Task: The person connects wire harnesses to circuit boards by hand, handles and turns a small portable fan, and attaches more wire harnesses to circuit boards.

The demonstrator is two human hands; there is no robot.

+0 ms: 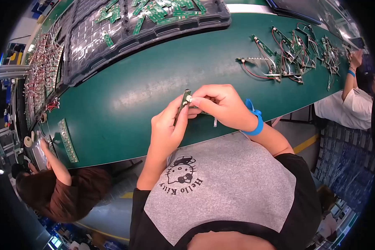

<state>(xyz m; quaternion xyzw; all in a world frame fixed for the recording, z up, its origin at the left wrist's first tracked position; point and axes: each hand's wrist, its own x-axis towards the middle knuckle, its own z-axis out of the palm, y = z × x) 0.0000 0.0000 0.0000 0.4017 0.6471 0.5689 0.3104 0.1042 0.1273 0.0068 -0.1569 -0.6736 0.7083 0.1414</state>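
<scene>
Near the middle of the bench's front edge, my left hand (166,128) grips a narrow green circuit board (184,101), tilted upward between thumb and fingers. My right hand (228,107), with a blue wrist strap (256,123), has its thumb and forefinger closed on a small white plug (189,98) against the board's face. Whether the plug is seated cannot be made out. Under the right hand a short white end (215,122) hangs down, and part of something green shows behind the fingers.
A black tray (91,62) of loose green boards spans the back left. Wired boards (279,62) lie heaped at the right. A board panel (67,141) and bundled red-and-white wires (41,71) are at the left. Co-workers sit on both sides.
</scene>
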